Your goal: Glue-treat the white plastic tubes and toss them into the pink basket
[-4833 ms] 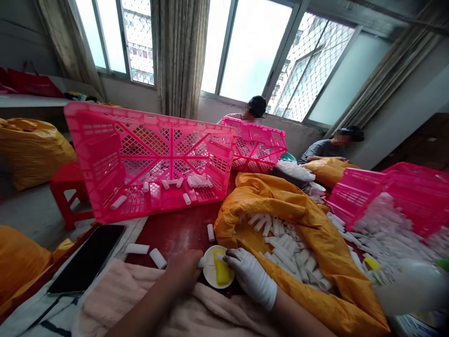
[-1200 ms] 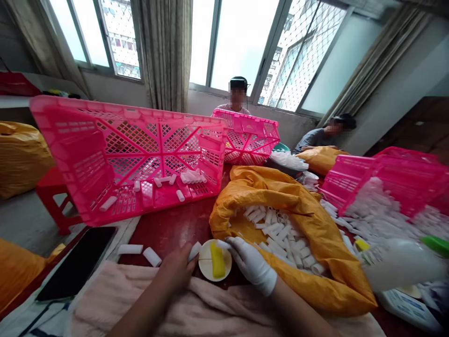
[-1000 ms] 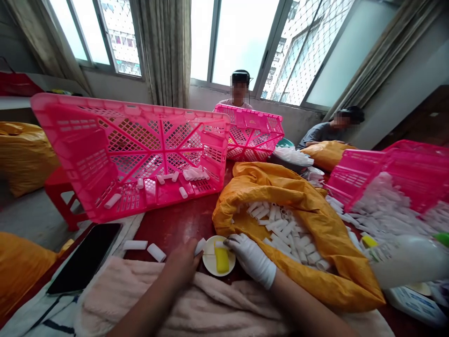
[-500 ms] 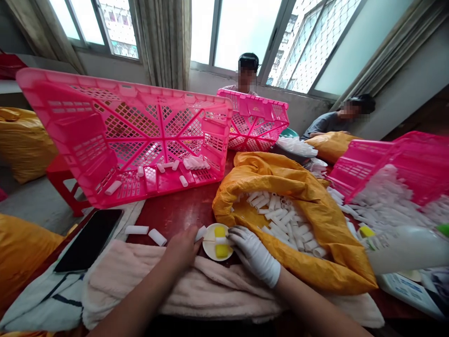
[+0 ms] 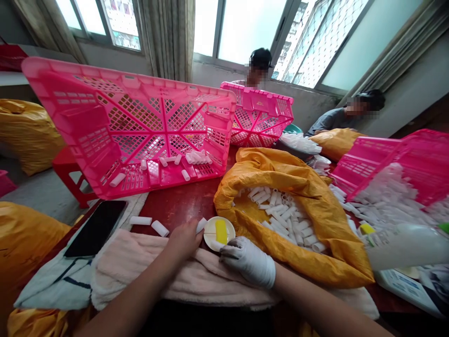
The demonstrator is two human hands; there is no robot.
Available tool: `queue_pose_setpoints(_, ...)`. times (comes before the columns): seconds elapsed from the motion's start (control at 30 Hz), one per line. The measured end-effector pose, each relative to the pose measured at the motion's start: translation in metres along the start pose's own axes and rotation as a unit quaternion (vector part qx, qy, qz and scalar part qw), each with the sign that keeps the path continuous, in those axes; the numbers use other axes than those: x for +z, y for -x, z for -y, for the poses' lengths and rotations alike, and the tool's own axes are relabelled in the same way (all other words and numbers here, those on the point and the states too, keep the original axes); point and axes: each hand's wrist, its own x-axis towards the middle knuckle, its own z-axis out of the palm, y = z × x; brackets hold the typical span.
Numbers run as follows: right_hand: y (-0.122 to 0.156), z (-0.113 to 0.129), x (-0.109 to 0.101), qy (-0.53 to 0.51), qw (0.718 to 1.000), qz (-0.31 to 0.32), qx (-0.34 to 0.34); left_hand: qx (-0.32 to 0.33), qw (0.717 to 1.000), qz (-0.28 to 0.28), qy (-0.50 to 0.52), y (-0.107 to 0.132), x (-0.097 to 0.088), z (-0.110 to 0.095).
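Observation:
My bare left hand point(image 5: 184, 238) is closed around a short white plastic tube point(image 5: 201, 225), whose end sticks out past the fingers. Beside it sits a small round white dish point(image 5: 230, 228) with a yellow sponge strip point(image 5: 220, 231) in it. A thin stick point(image 5: 210, 233) reaches from my left fingers toward the sponge; its grip is hidden. My right hand point(image 5: 249, 262), in a white glove with dark fingertips, pinches another white tube point(image 5: 216, 245) at the dish's near edge. Two loose white tubes, one of them this tube point(image 5: 160, 228), lie left of my left hand.
An orange sack point(image 5: 336, 243) full of white tubes stands to the right. A pink basket point(image 5: 164, 133) on its side holds several tubes. Left lie a phone point(image 5: 96, 229) and a pink towel point(image 5: 140, 262). A bottle point(image 5: 407, 245) is far right. Two people sit beyond.
My right hand has drawn its tube from across the middle of the sponge down to the dish's near edge. My left hand still holds its tube. The view has shifted slightly.

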Motion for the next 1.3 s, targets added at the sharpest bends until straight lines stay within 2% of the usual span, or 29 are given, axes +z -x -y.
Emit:
queue_pose_setpoints(0.03, -0.003, 0.001, -0.001, -0.032, 0.999, -0.03, 0.007, -0.001, 1.0, -0.003, 0.003, 0.001, -0.001, 0.0)
queue_pose_setpoints(0.1, -0.009, 0.003, -0.001, -0.123, 0.979, -0.151, 0.063, 0.013, 0.999, -0.039, 0.003, 0.003, -0.004, 0.0)
queue_pose_setpoints(0.13, -0.013, 0.002, 0.0, -0.179, 0.951, -0.23, 0.106, 0.026, 0.998, -0.062, 0.003, 0.005, -0.005, 0.0)
queue_pose_setpoints(0.2, -0.021, 0.001, 0.002, -0.292, 0.87, -0.344, 0.198, 0.058, 0.993, -0.098, 0.009, 0.008, -0.008, 0.0)
queue_pose_setpoints(0.27, -0.027, -0.002, 0.001, -0.38, 0.808, -0.358, 0.273, 0.093, 0.99, -0.103, 0.025, 0.01, -0.01, 0.0)
queue_pose_setpoints(0.3, -0.03, -0.002, -0.001, -0.409, 0.794, -0.336, 0.3, 0.107, 0.989, -0.101, 0.032, 0.011, -0.01, -0.001)
queue_pose_setpoints(0.37, -0.032, -0.002, -0.007, -0.42, 0.799, -0.283, 0.325, 0.129, 0.986, -0.1, 0.037, 0.013, -0.009, -0.004)
queue_pose_setpoints(0.47, -0.034, 0.001, -0.017, -0.373, 0.841, -0.218, 0.326, 0.164, 0.983, -0.085, 0.022, 0.015, -0.008, -0.013)
queue_pose_setpoints(0.53, -0.035, 0.005, -0.021, -0.362, 0.846, -0.193, 0.341, 0.191, 0.98, -0.057, 0.003, 0.018, -0.009, -0.02)
queue_pose_setpoints(0.63, -0.034, 0.011, -0.021, -0.366, 0.843, -0.194, 0.342, 0.203, 0.979, -0.008, 0.01, 0.024, -0.014, -0.028)
queue_pose_setpoints(0.7, -0.03, 0.015, -0.019, -0.355, 0.857, -0.205, 0.311, 0.205, 0.976, 0.03, 0.062, 0.027, -0.019, -0.03)
queue_pose_setpoints(0.87, -0.012, 0.024, -0.018, -0.295, 0.892, -0.234, 0.251, 0.212, 0.935, 0.184, 0.218, 0.037, -0.02, -0.034)
queue_pose_setpoints(0.93, -0.007, 0.024, -0.014, -0.302, 0.887, -0.227, 0.267, 0.202, 0.942, 0.175, 0.203, 0.04, -0.015, -0.038)
queue_pose_setpoints(1.0, -0.006, 0.022, -0.009, -0.339, 0.862, -0.22, 0.307, 0.174, 0.97, 0.11, 0.126, 0.043, -0.01, -0.041)
queue_pose_setpoints(1.07, -0.007, 0.022, -0.002, -0.367, 0.836, -0.227, 0.339, 0.147, 0.985, 0.061, 0.062, 0.045, -0.007, -0.043)
queue_pose_setpoints(1.1, -0.008, 0.024, 0.0, -0.37, 0.832, -0.232, 0.342, 0.147, 0.984, 0.068, 0.068, 0.046, -0.007, -0.043)
queue_pose_setpoints(1.17, -0.01, 0.03, 0.001, -0.352, 0.848, -0.23, 0.324, 0.178, 0.962, 0.139, 0.156, 0.048, -0.009, -0.042)
queue_pose_setpoints(1.23, -0.011, 0.04, -0.004, -0.313, 0.879, -0.213, 0.292, 0.223, 0.908, 0.231, 0.268, 0.051, -0.014, -0.041)
queue_pose_setpoints(1.27, -0.008, 0.044, -0.008, -0.29, 0.892, -0.205, 0.279, 0.242, 0.883, 0.265, 0.303, 0.052, -0.017, -0.039)
queue_pose_setpoints(1.3, -0.003, 0.048, -0.014, -0.267, 0.903, -0.198, 0.273, 0.255, 0.869, 0.281, 0.317, 0.053, -0.022, -0.037)
